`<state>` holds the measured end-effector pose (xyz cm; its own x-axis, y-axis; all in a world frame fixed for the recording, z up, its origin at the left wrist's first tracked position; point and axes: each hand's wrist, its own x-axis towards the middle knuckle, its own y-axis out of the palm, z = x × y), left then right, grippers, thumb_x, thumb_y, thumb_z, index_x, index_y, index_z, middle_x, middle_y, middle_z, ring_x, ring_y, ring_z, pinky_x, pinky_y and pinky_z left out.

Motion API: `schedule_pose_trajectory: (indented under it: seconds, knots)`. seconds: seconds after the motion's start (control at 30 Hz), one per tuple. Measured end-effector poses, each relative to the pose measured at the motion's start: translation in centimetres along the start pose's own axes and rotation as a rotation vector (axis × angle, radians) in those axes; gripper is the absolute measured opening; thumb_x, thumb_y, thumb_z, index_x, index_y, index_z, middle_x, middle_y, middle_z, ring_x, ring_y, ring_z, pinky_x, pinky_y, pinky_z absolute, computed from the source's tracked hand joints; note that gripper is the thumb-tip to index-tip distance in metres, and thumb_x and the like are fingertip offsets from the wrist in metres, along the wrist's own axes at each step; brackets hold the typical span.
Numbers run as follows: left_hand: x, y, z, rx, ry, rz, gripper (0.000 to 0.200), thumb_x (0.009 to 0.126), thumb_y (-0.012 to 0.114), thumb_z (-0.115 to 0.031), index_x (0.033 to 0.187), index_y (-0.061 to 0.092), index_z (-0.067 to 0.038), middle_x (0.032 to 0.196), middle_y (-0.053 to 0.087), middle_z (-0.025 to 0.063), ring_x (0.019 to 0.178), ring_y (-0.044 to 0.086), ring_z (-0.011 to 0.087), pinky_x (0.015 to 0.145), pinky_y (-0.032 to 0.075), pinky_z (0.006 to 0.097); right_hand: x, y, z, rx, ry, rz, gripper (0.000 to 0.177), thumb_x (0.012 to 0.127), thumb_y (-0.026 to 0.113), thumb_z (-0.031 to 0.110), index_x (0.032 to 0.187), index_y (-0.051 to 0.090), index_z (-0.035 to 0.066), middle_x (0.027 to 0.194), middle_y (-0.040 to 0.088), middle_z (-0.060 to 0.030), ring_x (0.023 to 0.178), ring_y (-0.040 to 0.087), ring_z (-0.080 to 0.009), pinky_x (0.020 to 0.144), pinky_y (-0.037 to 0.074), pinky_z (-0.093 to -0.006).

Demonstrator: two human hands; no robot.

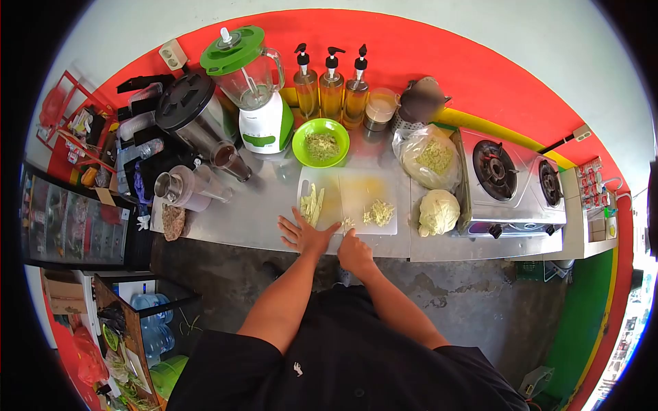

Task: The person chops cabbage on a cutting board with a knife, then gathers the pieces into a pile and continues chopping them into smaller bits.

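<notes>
A white cutting board [370, 181] lies on the steel counter in front of me. My left hand [308, 236] is at its near left edge, fingers spread, thumb pointing toward small chopped bits by the knife. My right hand [356, 255] is closed at the board's near edge around a knife [345, 218], seen nearly edge-on; its handle is hidden in the fist. Pale green cabbage strips [312, 204] lie on the left of the board, and a pile of chopped cabbage [379, 213] on the right. Behind the board stands a green bowl [299, 146] with shredded pieces in it.
A cabbage head [439, 213] and a plastic bag [409, 164] of shreds sit right of the board, beside a gas stove [473, 198]. Behind are a blender [264, 123] and pump bottles [332, 92]. A clear-sided jug [195, 188] stands at left.
</notes>
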<state>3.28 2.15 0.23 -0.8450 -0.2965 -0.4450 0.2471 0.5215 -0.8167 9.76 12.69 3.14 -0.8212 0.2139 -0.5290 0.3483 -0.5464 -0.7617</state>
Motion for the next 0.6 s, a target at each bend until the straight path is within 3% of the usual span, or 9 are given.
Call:
schedule_pose_trajectory:
  seconds: [0.53,0.6]
  knots:
    - [-0.1,-0.6,0.0,-0.015,0.004,0.027,0.146,0.057,0.083,-0.073,0.161,-0.007,-0.023,0.163,-0.025,0.0226,0.151,-0.026,0.0341,0.119,-0.010,0.0569,-0.3,-0.7,0.5,0.009,0.016,0.012,0.047,0.092,0.052,0.014,0.129,0.040,-0.011,0.111,0.067,-0.0322,0.105,0.067,-0.0461,0.093,0.052,-0.0526]
    - [0.0,-0.6,0.3,-0.079,0.028,0.044,0.144,0.061,0.084,-0.068,0.161,-0.008,-0.021,0.162,-0.026,0.0242,0.151,-0.027,0.0347,0.118,-0.010,0.0579,-0.2,-0.9,0.3,0.003,0.014,0.026,0.047,0.092,0.052,0.015,0.130,0.040,-0.011,0.111,0.067,-0.0319,0.105,0.067,-0.0461,0.093,0.052,-0.0525]
